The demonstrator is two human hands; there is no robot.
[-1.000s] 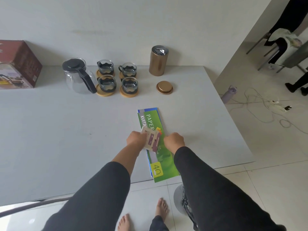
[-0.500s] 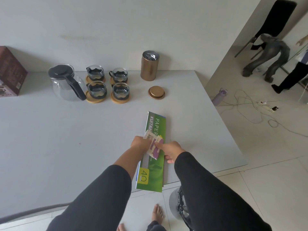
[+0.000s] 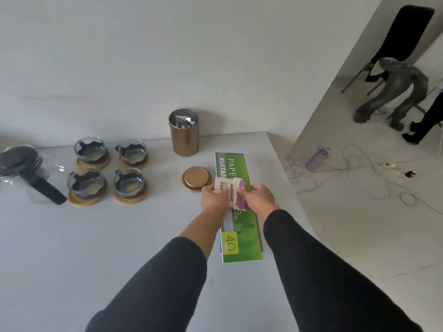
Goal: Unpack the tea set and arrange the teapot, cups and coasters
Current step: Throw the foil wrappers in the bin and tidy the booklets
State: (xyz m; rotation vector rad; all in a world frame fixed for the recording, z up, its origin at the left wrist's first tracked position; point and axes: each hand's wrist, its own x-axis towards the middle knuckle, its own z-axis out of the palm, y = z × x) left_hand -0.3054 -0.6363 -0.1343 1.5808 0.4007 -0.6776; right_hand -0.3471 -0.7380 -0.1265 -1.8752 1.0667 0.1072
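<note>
— Pale grey bench (image 3: pixel 72 248) against a white wall; what stands on it, from the left?

— At the far left edge a glass teapot (image 3: pixel 26 172) with a black lid and handle, partly cut off by the frame. Next to it are four glass cups (image 3: pixel 109 171) in two rows, each on its own round wooden coaster (image 3: pixel 82 200). So the set looks already laid out.

— How would they handle?

— I'd judge the glass fragile and slippery. Take the teapot by its black handle and each cup by its small side handle. The coasters look light and stiff, easy to lift by the rim.

— Further right?

— An open copper tin (image 3: pixel 184 133) with foil packets inside, with its lid (image 3: pixel 196 179) lying flat just in front. Then a long green booklet (image 3: pixel 236 212) lying flat near the bench's right edge.

— And the hands?

— Both are above the booklet. The left hand (image 3: pixel 213 196) and the right hand (image 3: pixel 257 196) each pinch one side of a small cream-and-purple packet (image 3: pixel 231 191), each grip clenched on it. I'd guess they mean to tear it open.
</note>
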